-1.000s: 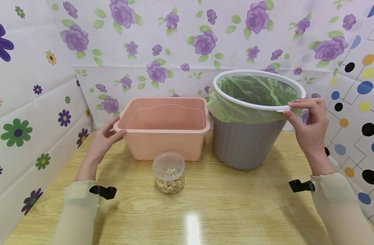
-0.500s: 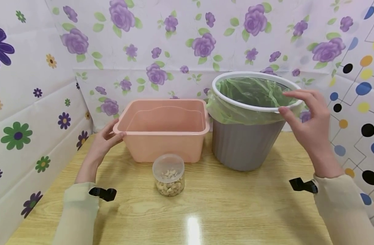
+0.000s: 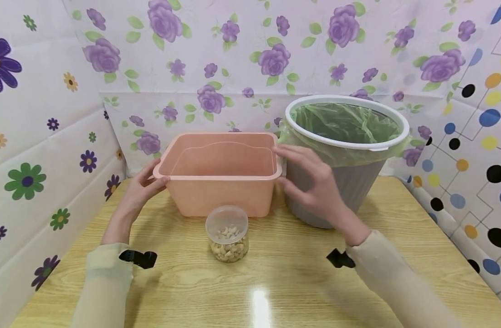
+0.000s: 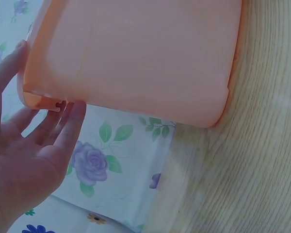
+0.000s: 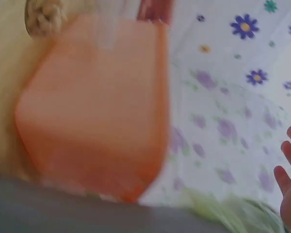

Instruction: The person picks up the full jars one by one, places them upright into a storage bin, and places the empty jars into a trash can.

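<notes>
A pink plastic basin point(image 3: 219, 196) stands upright on the table, and my left hand point(image 3: 139, 189) grips its left rim. In the left wrist view the thumb lies over the rim and the fingers point(image 4: 72, 124) curl under it. My right hand point(image 3: 312, 182) is beside the basin's right rim, in front of the bin, with fingers apart and nothing held; whether it touches the rim I cannot tell. The grey bin point(image 3: 357, 182) has a white ring point(image 3: 404, 132) and a green bag point(image 3: 349, 120) inside. A clear jar of cashews point(image 3: 227, 234) sits before the basin.
The wooden table point(image 3: 209, 291) meets flowered cloth point(image 3: 234, 59) at the back and left. Dotted cloth point(image 3: 476, 182) borders the right side. The bin stands close to the basin's right end.
My right hand has let go of the bin's white ring and moved left to the basin's right end. My left hand, the basin, the bin and the jar have stayed put.
</notes>
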Available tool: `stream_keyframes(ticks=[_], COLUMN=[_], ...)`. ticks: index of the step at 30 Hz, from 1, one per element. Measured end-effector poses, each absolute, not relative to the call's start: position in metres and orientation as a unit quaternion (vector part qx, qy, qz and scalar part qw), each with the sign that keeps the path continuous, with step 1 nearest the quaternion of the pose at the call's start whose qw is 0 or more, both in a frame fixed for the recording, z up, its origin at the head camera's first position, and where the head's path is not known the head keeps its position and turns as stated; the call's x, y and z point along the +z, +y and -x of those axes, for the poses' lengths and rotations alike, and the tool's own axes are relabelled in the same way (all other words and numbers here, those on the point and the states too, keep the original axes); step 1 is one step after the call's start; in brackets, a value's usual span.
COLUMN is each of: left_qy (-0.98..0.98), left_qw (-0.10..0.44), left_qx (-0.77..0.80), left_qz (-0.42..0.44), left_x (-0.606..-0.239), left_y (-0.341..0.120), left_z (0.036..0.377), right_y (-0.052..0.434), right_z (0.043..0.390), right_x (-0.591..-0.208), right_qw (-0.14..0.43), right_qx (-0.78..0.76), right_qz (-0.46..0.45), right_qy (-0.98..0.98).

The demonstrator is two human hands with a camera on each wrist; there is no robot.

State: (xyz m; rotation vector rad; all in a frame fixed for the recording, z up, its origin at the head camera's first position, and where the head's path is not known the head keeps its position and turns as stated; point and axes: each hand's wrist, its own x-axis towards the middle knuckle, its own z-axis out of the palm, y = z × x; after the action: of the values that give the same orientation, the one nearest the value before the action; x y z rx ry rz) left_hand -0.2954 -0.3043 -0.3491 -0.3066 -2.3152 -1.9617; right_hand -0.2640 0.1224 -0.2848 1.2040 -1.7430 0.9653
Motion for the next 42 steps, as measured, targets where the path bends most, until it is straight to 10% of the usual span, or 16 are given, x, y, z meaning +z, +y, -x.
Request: stream_keyframes(ticks=[42], left_qy=[-0.745], left_qw=[0.025], left_qx=[-0.661], left_qz=[0.089], left_x=[-0.347], left_y=[-0.304], left_z=[0.292], right_y=[0.031], right_z=[0.304], right_x=[-0.370], right_qw=[0.004], right_qx=[0.135], right_qz=[-0.594], right_qy=[-0.793])
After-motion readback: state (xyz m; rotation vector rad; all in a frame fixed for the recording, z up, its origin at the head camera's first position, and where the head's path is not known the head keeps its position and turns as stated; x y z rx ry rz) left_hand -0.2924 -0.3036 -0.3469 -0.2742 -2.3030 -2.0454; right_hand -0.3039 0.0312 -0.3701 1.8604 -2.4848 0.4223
